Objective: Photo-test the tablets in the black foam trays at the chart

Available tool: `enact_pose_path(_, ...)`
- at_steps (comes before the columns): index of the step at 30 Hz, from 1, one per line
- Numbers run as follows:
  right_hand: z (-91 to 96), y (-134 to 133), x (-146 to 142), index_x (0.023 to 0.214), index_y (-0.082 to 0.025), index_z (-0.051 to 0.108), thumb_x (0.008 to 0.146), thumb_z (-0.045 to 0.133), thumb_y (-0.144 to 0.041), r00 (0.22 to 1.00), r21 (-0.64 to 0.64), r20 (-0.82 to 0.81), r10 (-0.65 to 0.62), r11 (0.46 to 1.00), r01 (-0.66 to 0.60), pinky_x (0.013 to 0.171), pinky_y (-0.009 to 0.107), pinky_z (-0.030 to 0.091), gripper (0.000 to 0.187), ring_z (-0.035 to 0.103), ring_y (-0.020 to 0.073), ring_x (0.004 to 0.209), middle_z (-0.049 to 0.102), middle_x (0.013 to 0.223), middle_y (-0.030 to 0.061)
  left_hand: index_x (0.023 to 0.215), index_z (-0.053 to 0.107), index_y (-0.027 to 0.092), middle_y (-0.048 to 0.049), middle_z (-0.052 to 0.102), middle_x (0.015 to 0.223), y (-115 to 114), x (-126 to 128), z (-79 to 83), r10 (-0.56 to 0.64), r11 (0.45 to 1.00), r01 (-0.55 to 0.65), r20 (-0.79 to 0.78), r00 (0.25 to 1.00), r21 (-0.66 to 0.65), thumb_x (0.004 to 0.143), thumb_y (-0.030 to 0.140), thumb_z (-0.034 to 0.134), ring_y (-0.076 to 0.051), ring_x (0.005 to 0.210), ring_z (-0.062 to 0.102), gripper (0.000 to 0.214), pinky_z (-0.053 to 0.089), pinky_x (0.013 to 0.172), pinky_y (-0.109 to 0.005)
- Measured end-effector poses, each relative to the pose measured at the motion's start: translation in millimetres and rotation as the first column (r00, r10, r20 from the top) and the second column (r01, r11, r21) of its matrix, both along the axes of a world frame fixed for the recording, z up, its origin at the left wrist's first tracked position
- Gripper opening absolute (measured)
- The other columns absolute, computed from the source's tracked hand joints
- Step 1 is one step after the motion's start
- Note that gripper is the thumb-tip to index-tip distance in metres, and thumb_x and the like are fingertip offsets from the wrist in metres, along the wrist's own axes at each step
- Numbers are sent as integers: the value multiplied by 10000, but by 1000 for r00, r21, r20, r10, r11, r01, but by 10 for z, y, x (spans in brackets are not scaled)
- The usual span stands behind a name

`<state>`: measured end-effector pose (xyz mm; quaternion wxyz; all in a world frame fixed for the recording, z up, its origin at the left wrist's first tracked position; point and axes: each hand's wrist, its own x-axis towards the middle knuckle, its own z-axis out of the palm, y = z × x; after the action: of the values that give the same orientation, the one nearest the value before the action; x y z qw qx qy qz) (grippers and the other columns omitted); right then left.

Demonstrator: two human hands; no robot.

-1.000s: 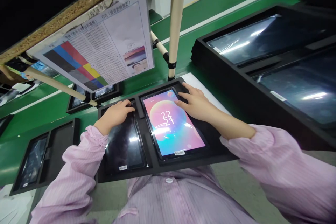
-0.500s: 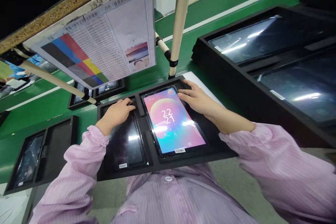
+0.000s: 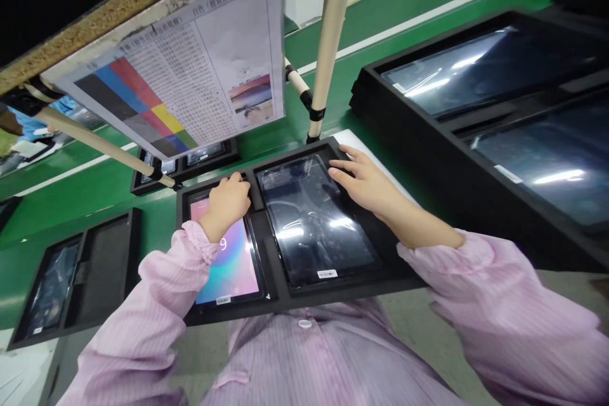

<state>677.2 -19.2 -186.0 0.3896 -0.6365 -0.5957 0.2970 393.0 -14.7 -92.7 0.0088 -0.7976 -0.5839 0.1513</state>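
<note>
Since half a second ago the glow has swapped sides. The slim black tablet with a pink-and-teal lit screen has come on and the slim black tablet with a dark glossy screen has gone out. The left hand has also slid a little to the right.

Far left, a shallow black foam tray lies on the green conveyor belt, with a dark-screened device in its left pocket. Above it hangs a laminated white chart sheet with coloured bars.

Next comes the two-pocket black foam tray, close in front of the person, with both tablets lying flat side by side in its pockets. The left hand rests on the far end of the lit tablet, fingers curled over its top edge near the tray's middle ridge. Whether it grips or only presses cannot be told.

A cream plastic pipe stands behind the tray.

The right hand lies open, fingers spread and flat, on the far right corner of the dark tablet and on the tray rim beside it. A strip of white bench shows just past it.

Far right sits a large black tray stack, whose top holds bigger dark glossy panels.
</note>
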Motion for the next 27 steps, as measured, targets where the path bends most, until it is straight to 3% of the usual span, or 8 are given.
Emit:
enact_pose_path(8,78,-44,-8,1112,-215,762,884,595,-474,1000,-21,-19,-16,1000,15,1250,446,265,383,410,309,1438,425,1563,67,1004,727,182,-137,576,1139,5,-19,-66,-36,999,36,8,999,-29,900,117,465,-303,1010,586,289,548,724,-393)
enact_pose_path(11,113,-69,-10,1089,-216,762,879,592,-445,999,-23,-39,-36,999,35,1235,443,298,354,419,295,1435,441,1555,67,968,737,172,-127,593,1126,53,-83,-47,-53,998,55,48,997,-44,887,160,547,-280,978,611,206,550,761,-381)
enact_pose_path(15,132,-94,1,1045,-241,763,893,575,-441,997,-9,-71,-35,999,34,1222,460,314,313,441,285,1421,477,1527,63,1048,742,180,-80,652,1092,207,-160,136,-101,992,110,137,985,-58,892,284,639,-217,974,647,213,527,910,-321)
enact_pose_path(21,96,-96,32,1048,-229,764,895,578,-439,997,6,-70,-23,1000,23,1199,460,347,320,458,293,1406,483,1519,75,1096,730,183,-84,664,1141,358,102,432,-141,990,136,197,970,37,961,267,485,-234,1068,640,292,482,1011,-364)
enact_pose_path(24,79,-115,65,1044,-209,770,904,565,-431,998,4,-63,-30,1000,31,1183,463,363,332,481,299,1381,502,1495,98,1010,750,199,-78,671,1088,328,132,415,-171,985,170,171,970,16,949,224,469,-242,1010,655,288,505,964,-384)
enact_pose_path(27,202,-249,17,1074,-197,767,905,564,-414,997,87,45,-65,994,61,1146,548,372,342,495,344,1346,554,1414,142,1024,749,176,-105,668,1060,273,-74,287,-176,983,180,124,976,-20,944,163,423,-251,956,665,336,531,900,-398)
